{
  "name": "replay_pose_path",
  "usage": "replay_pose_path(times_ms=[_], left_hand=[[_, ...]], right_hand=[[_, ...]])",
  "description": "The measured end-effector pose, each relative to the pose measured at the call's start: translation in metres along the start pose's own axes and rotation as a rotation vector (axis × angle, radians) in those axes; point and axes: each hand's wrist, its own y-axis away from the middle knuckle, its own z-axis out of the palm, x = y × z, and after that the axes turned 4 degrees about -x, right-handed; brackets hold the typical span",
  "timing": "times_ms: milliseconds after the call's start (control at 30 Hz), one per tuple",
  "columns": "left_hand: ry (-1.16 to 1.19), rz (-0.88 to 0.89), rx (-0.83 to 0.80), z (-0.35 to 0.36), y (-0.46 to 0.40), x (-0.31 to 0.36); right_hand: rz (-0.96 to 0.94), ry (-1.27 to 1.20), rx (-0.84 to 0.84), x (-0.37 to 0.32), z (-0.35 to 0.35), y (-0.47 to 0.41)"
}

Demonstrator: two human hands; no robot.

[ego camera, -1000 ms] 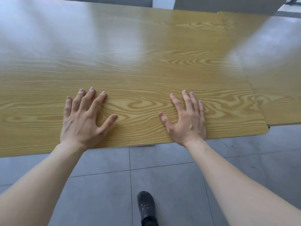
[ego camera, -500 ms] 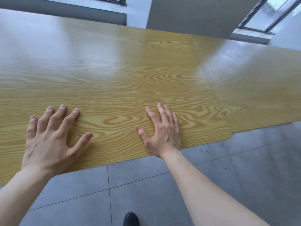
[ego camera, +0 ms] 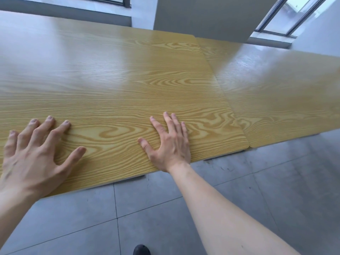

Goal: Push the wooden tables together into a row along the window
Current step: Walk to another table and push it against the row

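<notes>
A wide wooden table (ego camera: 119,80) with yellow grain fills the middle of the view. My left hand (ego camera: 35,155) lies flat on its near edge at the far left, fingers spread. My right hand (ego camera: 169,142) presses flat on the same top further right, fingers apart. A second wooden table (ego camera: 276,92) stands to the right; its side edge meets the first table's side edge along a thin seam. Both tables' far edges run along the wall under the windows (ego camera: 287,17).
A grey wall pillar (ego camera: 202,17) stands behind the seam between two windows. Grey floor tiles (ego camera: 257,181) stretch in front of the tables. The toe of my dark shoe (ego camera: 141,249) shows at the bottom edge.
The view has swung to the right, so both hands and the near table sit further left in the frame. More of the right table and the windows shows. My palms stay flat on the top.
</notes>
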Motion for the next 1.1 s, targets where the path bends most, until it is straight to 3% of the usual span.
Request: replay_pose_path(times_ms=[367, 600, 833, 1100], left_hand=[[-0.231, 0.015, -0.054, -0.019, 0.009, 0.019], [-0.227, 0.041, -0.079, -0.047, -0.005, 0.05], [-0.143, 0.081, -0.051, -0.09, -0.066, 0.09], [-0.058, 0.151, 0.021, -0.14, -0.198, 0.116]], right_hand=[[-0.036, 0.012, 0.0, 0.006, 0.005, -0.001], [-0.06, -0.005, -0.048, -0.007, -0.037, -0.015], [-0.083, -0.003, -0.062, -0.03, -0.107, -0.067], [-0.017, 0.023, -0.006, -0.051, -0.167, -0.158]])
